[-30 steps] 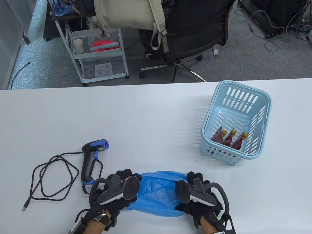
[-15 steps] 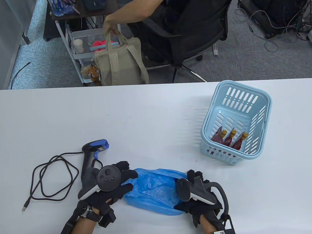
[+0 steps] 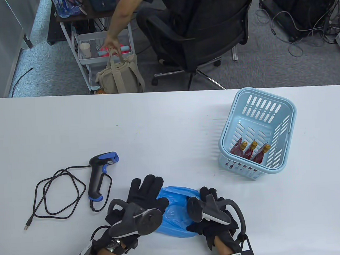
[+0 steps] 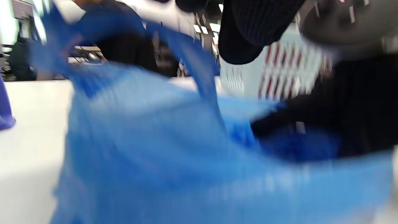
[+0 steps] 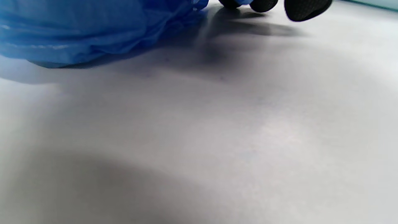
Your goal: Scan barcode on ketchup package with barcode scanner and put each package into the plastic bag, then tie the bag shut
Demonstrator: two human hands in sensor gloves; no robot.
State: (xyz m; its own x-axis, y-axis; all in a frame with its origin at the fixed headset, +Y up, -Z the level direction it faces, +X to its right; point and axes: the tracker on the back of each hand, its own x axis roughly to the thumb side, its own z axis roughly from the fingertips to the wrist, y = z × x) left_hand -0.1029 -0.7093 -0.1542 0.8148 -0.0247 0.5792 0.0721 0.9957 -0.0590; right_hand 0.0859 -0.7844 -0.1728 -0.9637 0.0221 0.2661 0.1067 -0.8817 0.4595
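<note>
Still prepping: left hand (image 3: 146,192) lay flat, fingers straight, on blue plastic bag (image 3: 178,213); right hand (image 3: 211,217) gripped its right end; barcode scanner (image 3: 99,173) just left.

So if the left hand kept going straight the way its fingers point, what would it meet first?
Probably nothing: the left hand points up the bare table, passing right of the barcode scanner; height is unclear.

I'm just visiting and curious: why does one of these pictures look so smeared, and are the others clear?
Table view: sharp and evenly lit, the barcode scanner and basket crisp. Left wrist view: heavily blurred, the blue plastic bag a smear filling most of the frame. Right wrist view: soft, with a broad shadow on the table beside the bag.
</note>
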